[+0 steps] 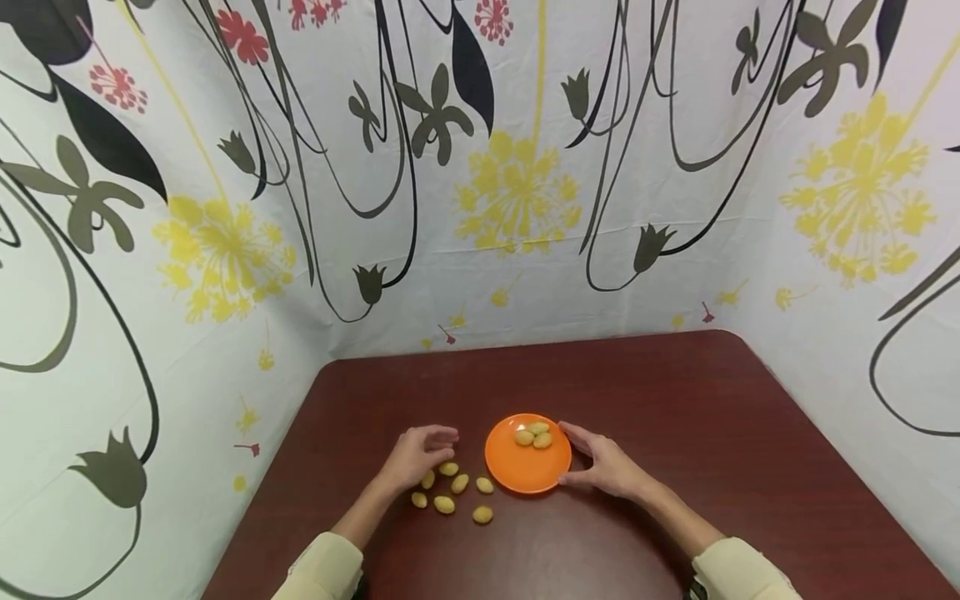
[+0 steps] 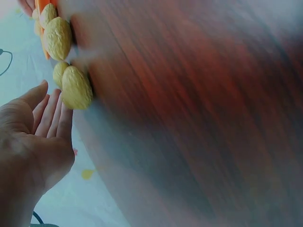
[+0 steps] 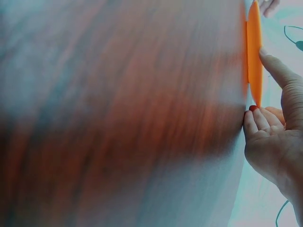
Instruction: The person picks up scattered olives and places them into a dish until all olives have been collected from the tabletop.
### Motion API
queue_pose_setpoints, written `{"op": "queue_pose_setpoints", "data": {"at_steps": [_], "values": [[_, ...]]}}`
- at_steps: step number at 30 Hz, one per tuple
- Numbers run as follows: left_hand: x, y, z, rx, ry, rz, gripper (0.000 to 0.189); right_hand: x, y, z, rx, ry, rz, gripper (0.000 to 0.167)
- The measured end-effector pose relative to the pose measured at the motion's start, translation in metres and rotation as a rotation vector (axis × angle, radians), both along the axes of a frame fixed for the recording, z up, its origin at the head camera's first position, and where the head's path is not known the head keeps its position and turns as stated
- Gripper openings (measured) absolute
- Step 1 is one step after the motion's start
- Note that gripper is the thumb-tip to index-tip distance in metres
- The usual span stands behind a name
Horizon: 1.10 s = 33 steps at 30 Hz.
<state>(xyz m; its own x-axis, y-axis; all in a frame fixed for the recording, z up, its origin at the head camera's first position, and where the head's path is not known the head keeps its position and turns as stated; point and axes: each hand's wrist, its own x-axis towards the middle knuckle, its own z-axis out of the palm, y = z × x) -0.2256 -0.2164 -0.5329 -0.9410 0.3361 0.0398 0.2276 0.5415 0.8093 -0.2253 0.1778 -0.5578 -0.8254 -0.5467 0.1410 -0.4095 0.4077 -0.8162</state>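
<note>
An orange plate (image 1: 525, 473) lies on the table with three yellow-brown oval nuts (image 1: 523, 437) grouped toward its far side. My right hand (image 1: 611, 469) holds the plate at its right rim, thumb toward the near side and fingers toward the far side. In the right wrist view the thumb (image 3: 277, 68) meets the rim. Several more wrinkled oval nuts (image 1: 444, 505) lie loose left of the plate. Right beside them is my left hand (image 1: 412, 454), fingers loosely extended and nothing in its grasp. The left wrist view shows a loose nut (image 2: 77, 88) right at its fingertips.
The dark reddish-brown table (image 1: 720, 433) has rounded far corners. A white cloth (image 1: 480, 275) printed with flowers hangs behind and along both sides of it. Light-coloured sleeves (image 1: 326, 567) cover both forearms near the front.
</note>
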Motion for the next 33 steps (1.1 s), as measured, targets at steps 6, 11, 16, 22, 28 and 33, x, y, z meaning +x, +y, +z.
{"op": "queue_pose_setpoints", "data": {"at_steps": [6, 11, 16, 22, 28, 33], "values": [[0.001, -0.009, 0.000, -0.007, -0.025, -0.045, 0.030, -0.001, 0.000, 0.002, -0.017, -0.001, 0.005, 0.095], [0.004, -0.013, -0.003, -0.007, -0.046, -0.096, 0.031, -0.001, 0.001, 0.001, -0.008, -0.024, 0.000, 0.095], [0.004, -0.016, -0.003, -0.007, -0.053, -0.120, 0.031, -0.002, 0.002, 0.001, -0.005, -0.023, 0.002, 0.095], [0.001, -0.020, -0.004, 0.004, -0.061, -0.126, 0.029, -0.003, 0.001, 0.002, -0.008, 0.009, 0.004, 0.095], [0.000, -0.022, -0.006, 0.010, -0.074, -0.128, 0.028, -0.002, 0.000, 0.001, -0.007, 0.013, 0.010, 0.095], [0.000, -0.023, -0.006, 0.011, -0.082, -0.134, 0.027, -0.002, 0.000, 0.001, -0.010, 0.015, 0.009, 0.095]]}}
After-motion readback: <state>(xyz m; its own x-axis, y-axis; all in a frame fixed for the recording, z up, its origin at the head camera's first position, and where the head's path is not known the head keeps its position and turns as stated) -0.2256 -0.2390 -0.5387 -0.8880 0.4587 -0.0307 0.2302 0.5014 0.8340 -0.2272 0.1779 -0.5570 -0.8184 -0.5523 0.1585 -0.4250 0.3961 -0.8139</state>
